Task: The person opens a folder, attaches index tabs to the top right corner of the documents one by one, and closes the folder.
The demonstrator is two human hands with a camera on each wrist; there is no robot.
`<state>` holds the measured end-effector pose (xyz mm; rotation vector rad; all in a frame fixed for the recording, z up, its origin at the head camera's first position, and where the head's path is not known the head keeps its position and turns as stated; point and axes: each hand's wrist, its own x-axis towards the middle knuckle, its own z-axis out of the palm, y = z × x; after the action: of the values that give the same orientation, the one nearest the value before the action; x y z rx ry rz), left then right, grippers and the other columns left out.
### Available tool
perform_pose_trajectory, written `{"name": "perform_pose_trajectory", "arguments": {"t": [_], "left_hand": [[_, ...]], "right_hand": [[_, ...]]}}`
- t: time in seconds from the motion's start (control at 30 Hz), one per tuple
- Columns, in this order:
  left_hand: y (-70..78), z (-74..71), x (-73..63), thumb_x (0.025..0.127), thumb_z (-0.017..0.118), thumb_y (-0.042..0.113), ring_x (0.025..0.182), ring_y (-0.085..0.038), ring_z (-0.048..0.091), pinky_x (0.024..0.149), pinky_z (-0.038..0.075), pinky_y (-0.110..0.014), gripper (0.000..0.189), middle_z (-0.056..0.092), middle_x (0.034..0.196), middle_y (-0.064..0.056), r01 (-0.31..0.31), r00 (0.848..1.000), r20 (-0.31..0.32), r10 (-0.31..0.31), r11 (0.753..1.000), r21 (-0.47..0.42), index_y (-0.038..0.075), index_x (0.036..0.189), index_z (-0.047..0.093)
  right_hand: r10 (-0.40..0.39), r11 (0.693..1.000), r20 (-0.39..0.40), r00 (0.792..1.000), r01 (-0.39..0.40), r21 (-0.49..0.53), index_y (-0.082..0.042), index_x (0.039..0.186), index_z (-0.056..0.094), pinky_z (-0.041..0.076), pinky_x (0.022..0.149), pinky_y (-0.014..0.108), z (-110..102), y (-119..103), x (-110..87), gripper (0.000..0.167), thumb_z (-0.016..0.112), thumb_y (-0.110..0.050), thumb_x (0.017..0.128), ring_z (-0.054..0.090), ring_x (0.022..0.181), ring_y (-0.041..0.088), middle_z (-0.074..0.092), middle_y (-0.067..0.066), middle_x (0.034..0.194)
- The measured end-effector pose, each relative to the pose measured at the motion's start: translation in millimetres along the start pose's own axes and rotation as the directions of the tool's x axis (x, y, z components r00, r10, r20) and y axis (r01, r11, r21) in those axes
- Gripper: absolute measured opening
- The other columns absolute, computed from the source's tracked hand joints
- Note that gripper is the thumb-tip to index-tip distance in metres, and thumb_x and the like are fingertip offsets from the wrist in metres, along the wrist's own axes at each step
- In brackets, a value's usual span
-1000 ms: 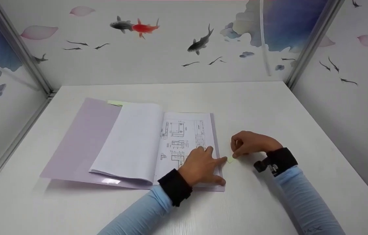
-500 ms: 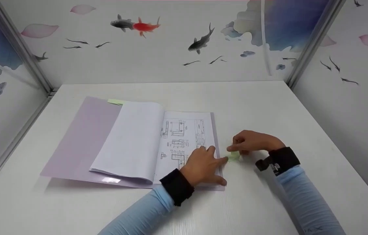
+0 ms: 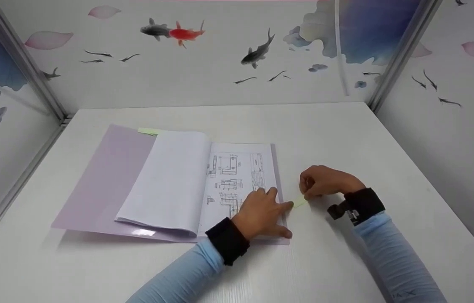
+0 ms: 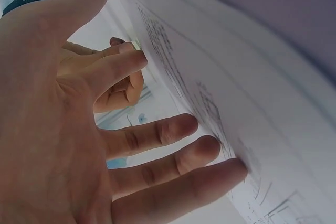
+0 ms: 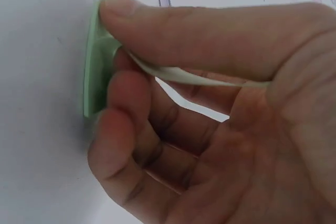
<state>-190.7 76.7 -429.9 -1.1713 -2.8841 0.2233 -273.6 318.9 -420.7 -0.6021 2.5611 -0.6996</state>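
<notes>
A booklet with a purple cover (image 3: pixel 110 168) lies spread out, and a technical drawing page (image 3: pixel 241 149) faces up on its right side. My left hand (image 3: pixel 258 215) rests on that page with its fingers spread, the index fingertip reaching past the edge to a small yellow-green sticky note pad (image 3: pixel 299 204). Just right of the booklet, my right hand (image 3: pixel 330 182) pinches a thin sheet (image 5: pixel 181 77) of the pad between thumb and curled fingers. In the right wrist view, the pad's green edge (image 5: pixel 89 85) stands by the thumb tip. Part of the pad is hidden by fingers.
Turned-over white pages (image 3: pixel 169 181) bow up over the left cover. A yellow-green sticky tab (image 3: pixel 147 131) shows at their top edge. Upright panels with fish pictures (image 3: pixel 220 84) bound the white table (image 3: pixel 325 130) at the back and both sides.
My right hand turned slightly upward half a second ago, showing more of the pad, and has since tipped back with thumb down. The left hand stays in place on the page.
</notes>
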Motion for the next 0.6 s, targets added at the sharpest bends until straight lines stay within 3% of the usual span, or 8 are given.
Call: {"name": "perform_pose_trajectory", "arguments": {"t": [0.27,0.6], "left_hand": [[0.5,-0.4,0.4,0.086,0.065,0.074,0.094,-0.024,0.058,0.082,0.050,-0.033,0.071,0.062,0.124,-0.008,0.015,1.000,0.019,-0.015,1.000,-0.012,0.038,0.146,0.056],[0.8,0.2,1.2,0.085,0.066,0.074,0.095,-0.025,0.058,0.083,0.051,-0.034,0.071,0.062,0.125,-0.008,0.028,0.999,0.029,-0.027,0.999,-0.025,0.039,0.146,0.056]], "right_hand": [[0.017,1.000,0.004,1.000,-0.017,0.025,-0.005,0.094,0.068,0.046,0.066,0.031,-3,7,-3.0,0.011,0.066,-0.002,0.084,0.055,0.072,0.016,0.065,0.006,0.089],[0.063,0.994,0.006,0.998,-0.063,0.092,-0.003,0.100,0.069,0.045,0.063,0.033,-7,14,-8.9,0.013,0.068,-0.005,0.087,0.054,0.067,0.017,0.063,0.005,0.084]]}}
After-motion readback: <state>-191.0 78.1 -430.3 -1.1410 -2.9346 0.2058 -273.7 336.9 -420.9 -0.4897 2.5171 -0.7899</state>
